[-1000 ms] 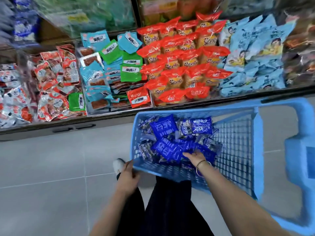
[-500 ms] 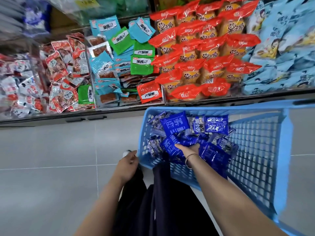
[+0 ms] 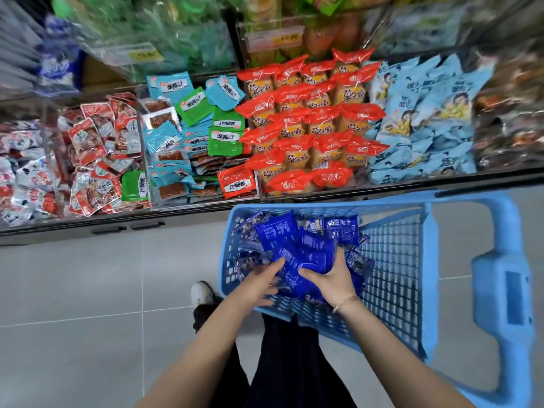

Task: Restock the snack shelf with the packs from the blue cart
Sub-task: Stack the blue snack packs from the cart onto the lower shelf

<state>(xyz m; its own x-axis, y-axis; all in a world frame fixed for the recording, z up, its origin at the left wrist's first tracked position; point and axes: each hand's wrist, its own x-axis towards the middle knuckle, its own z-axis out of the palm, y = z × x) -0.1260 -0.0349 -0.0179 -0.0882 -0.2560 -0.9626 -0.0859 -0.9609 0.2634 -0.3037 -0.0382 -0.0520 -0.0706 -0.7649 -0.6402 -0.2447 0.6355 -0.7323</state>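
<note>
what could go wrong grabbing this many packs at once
1. The left hand and right hand bunch several slick dark blue packs loosely; some may slip onto the floor on the way over the blue cart rim.
2. The shelf bins look full, and the orange packs are heaped to the front edge, so added packs might slide off.

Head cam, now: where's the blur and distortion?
Head view: upper shelf and frame edges motion-smeared; centre sharp, print on orange packs readable; left hand over the dark blue packs slightly blurred, right hand crisper; blue cart rim bowed by the wide lens.
</note>
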